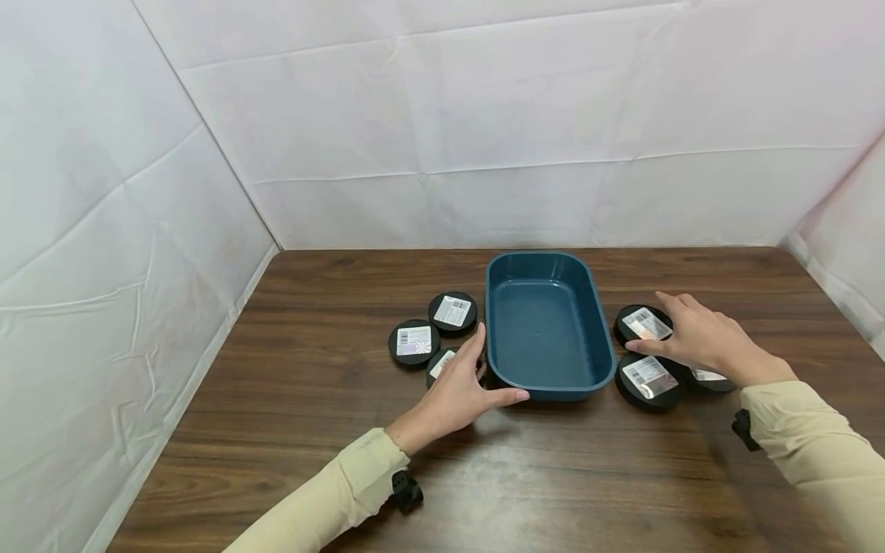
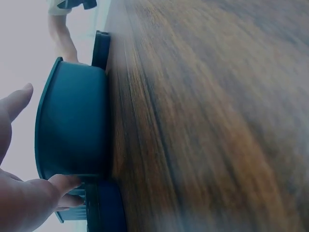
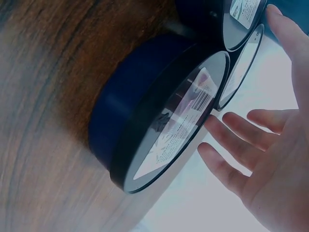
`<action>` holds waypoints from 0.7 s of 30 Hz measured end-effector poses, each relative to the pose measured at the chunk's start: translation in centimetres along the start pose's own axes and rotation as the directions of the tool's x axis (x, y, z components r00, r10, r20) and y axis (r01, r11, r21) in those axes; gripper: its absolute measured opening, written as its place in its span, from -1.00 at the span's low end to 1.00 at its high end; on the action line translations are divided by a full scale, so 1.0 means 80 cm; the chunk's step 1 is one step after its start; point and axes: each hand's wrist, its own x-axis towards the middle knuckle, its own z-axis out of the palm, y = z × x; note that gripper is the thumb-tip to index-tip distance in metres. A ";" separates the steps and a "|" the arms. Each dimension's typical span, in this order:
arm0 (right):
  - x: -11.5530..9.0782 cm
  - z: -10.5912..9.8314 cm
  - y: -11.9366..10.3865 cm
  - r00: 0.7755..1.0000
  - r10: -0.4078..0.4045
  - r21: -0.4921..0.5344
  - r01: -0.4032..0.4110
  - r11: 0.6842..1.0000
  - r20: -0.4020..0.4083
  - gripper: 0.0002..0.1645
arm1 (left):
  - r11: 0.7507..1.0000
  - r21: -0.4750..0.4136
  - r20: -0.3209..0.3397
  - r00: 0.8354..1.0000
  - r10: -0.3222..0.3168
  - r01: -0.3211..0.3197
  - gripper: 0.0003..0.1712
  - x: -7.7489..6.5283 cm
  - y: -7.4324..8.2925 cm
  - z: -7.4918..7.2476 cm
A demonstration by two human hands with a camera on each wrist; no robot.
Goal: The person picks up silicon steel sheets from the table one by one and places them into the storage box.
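A deep blue rectangular bin (image 1: 542,338) stands upright on the table, its inside bare. My left hand (image 1: 452,392) is at the bin's near left corner, thumb spread along the front rim and fingers by the left wall. Over the round tubs on the right, my right hand (image 1: 698,338) hovers with thumb and fingers spread across the far tub (image 1: 632,319). In front of that one lies another labelled tub (image 1: 643,392); a third tub (image 1: 712,380) is partly hidden under the wrist. Seen from the right wrist, the nearest tub (image 3: 125,106) has a dark blue side and a barcode label on top.
Left of the bin sit three similar black tubs: a back one (image 1: 445,323), a left one (image 1: 408,355) and a front one (image 1: 432,375) partly hidden by my left hand. White cloth walls (image 1: 512,207) border the brown wooden table (image 1: 311,399) at back and sides.
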 end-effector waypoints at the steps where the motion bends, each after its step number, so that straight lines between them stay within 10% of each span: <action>1: 0.000 0.000 0.000 1.000 -0.001 0.000 0.001 1.000 -0.001 0.47 | 1.000 0.000 0.001 1.000 -0.004 0.004 0.34 0.001 0.000 0.001; 21: 0.010 0.002 -0.003 0.999 0.014 0.019 -0.015 1.000 0.039 0.51 | 0.999 0.040 0.012 1.000 0.020 -0.020 0.19 0.001 -0.003 0.005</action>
